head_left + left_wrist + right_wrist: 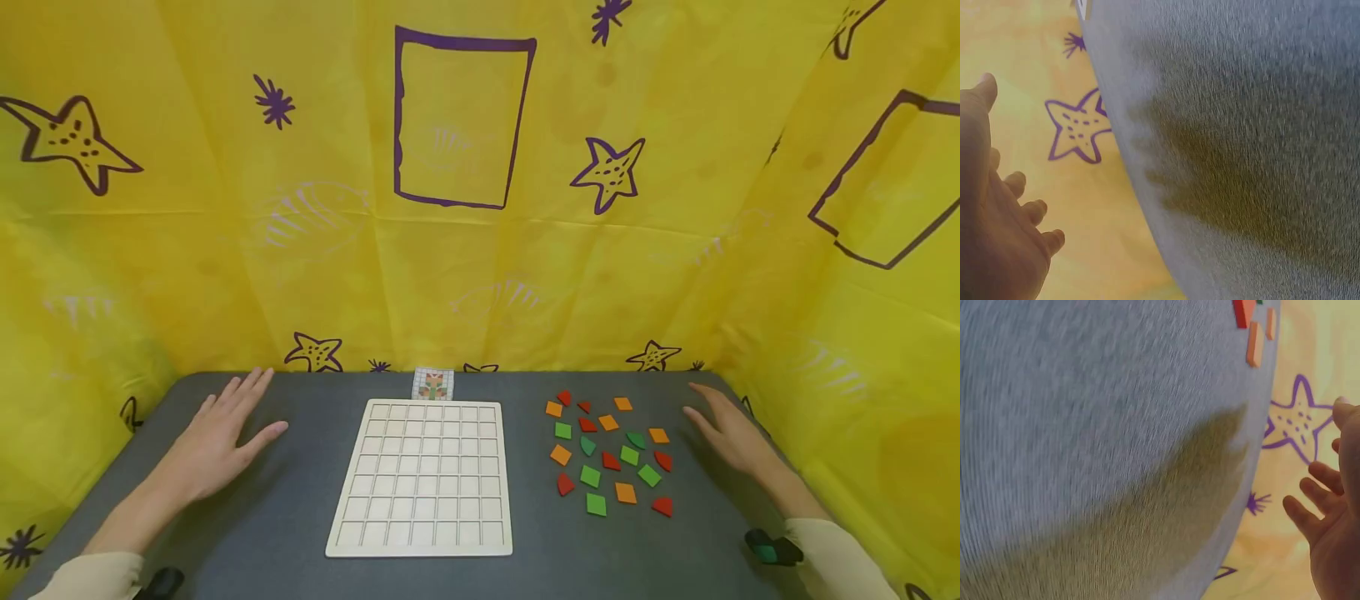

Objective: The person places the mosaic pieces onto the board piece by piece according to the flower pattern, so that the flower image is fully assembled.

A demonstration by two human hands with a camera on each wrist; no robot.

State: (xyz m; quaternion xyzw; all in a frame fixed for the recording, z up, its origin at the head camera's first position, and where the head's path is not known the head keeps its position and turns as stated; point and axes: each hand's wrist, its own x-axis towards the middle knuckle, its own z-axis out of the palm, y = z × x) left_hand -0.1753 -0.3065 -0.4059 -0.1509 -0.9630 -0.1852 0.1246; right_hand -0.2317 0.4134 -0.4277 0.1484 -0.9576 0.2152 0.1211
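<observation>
My left hand [217,437] is held over the left side of the dark table, fingers extended and thumb spread, holding nothing. On the right side my right hand [731,429] hovers with its fingers loosely extended and nothing in it. Between them lies a white grid board [420,479] with square cells, all bare. A small card [433,385] with a coloured mosaic picture touches or nearly touches its far edge. Loose flat tiles, among them an orange square [626,493], a green square [596,505] and a red quarter-round piece [662,507], are scattered between the board and my right hand.
A grey table [285,533] bears everything. Yellow cloth [465,267] printed with purple starfish and frames hangs behind and at both sides, close to the table's edges. Dark bands [772,550] sit near both wrists by the light sleeves [836,558].
</observation>
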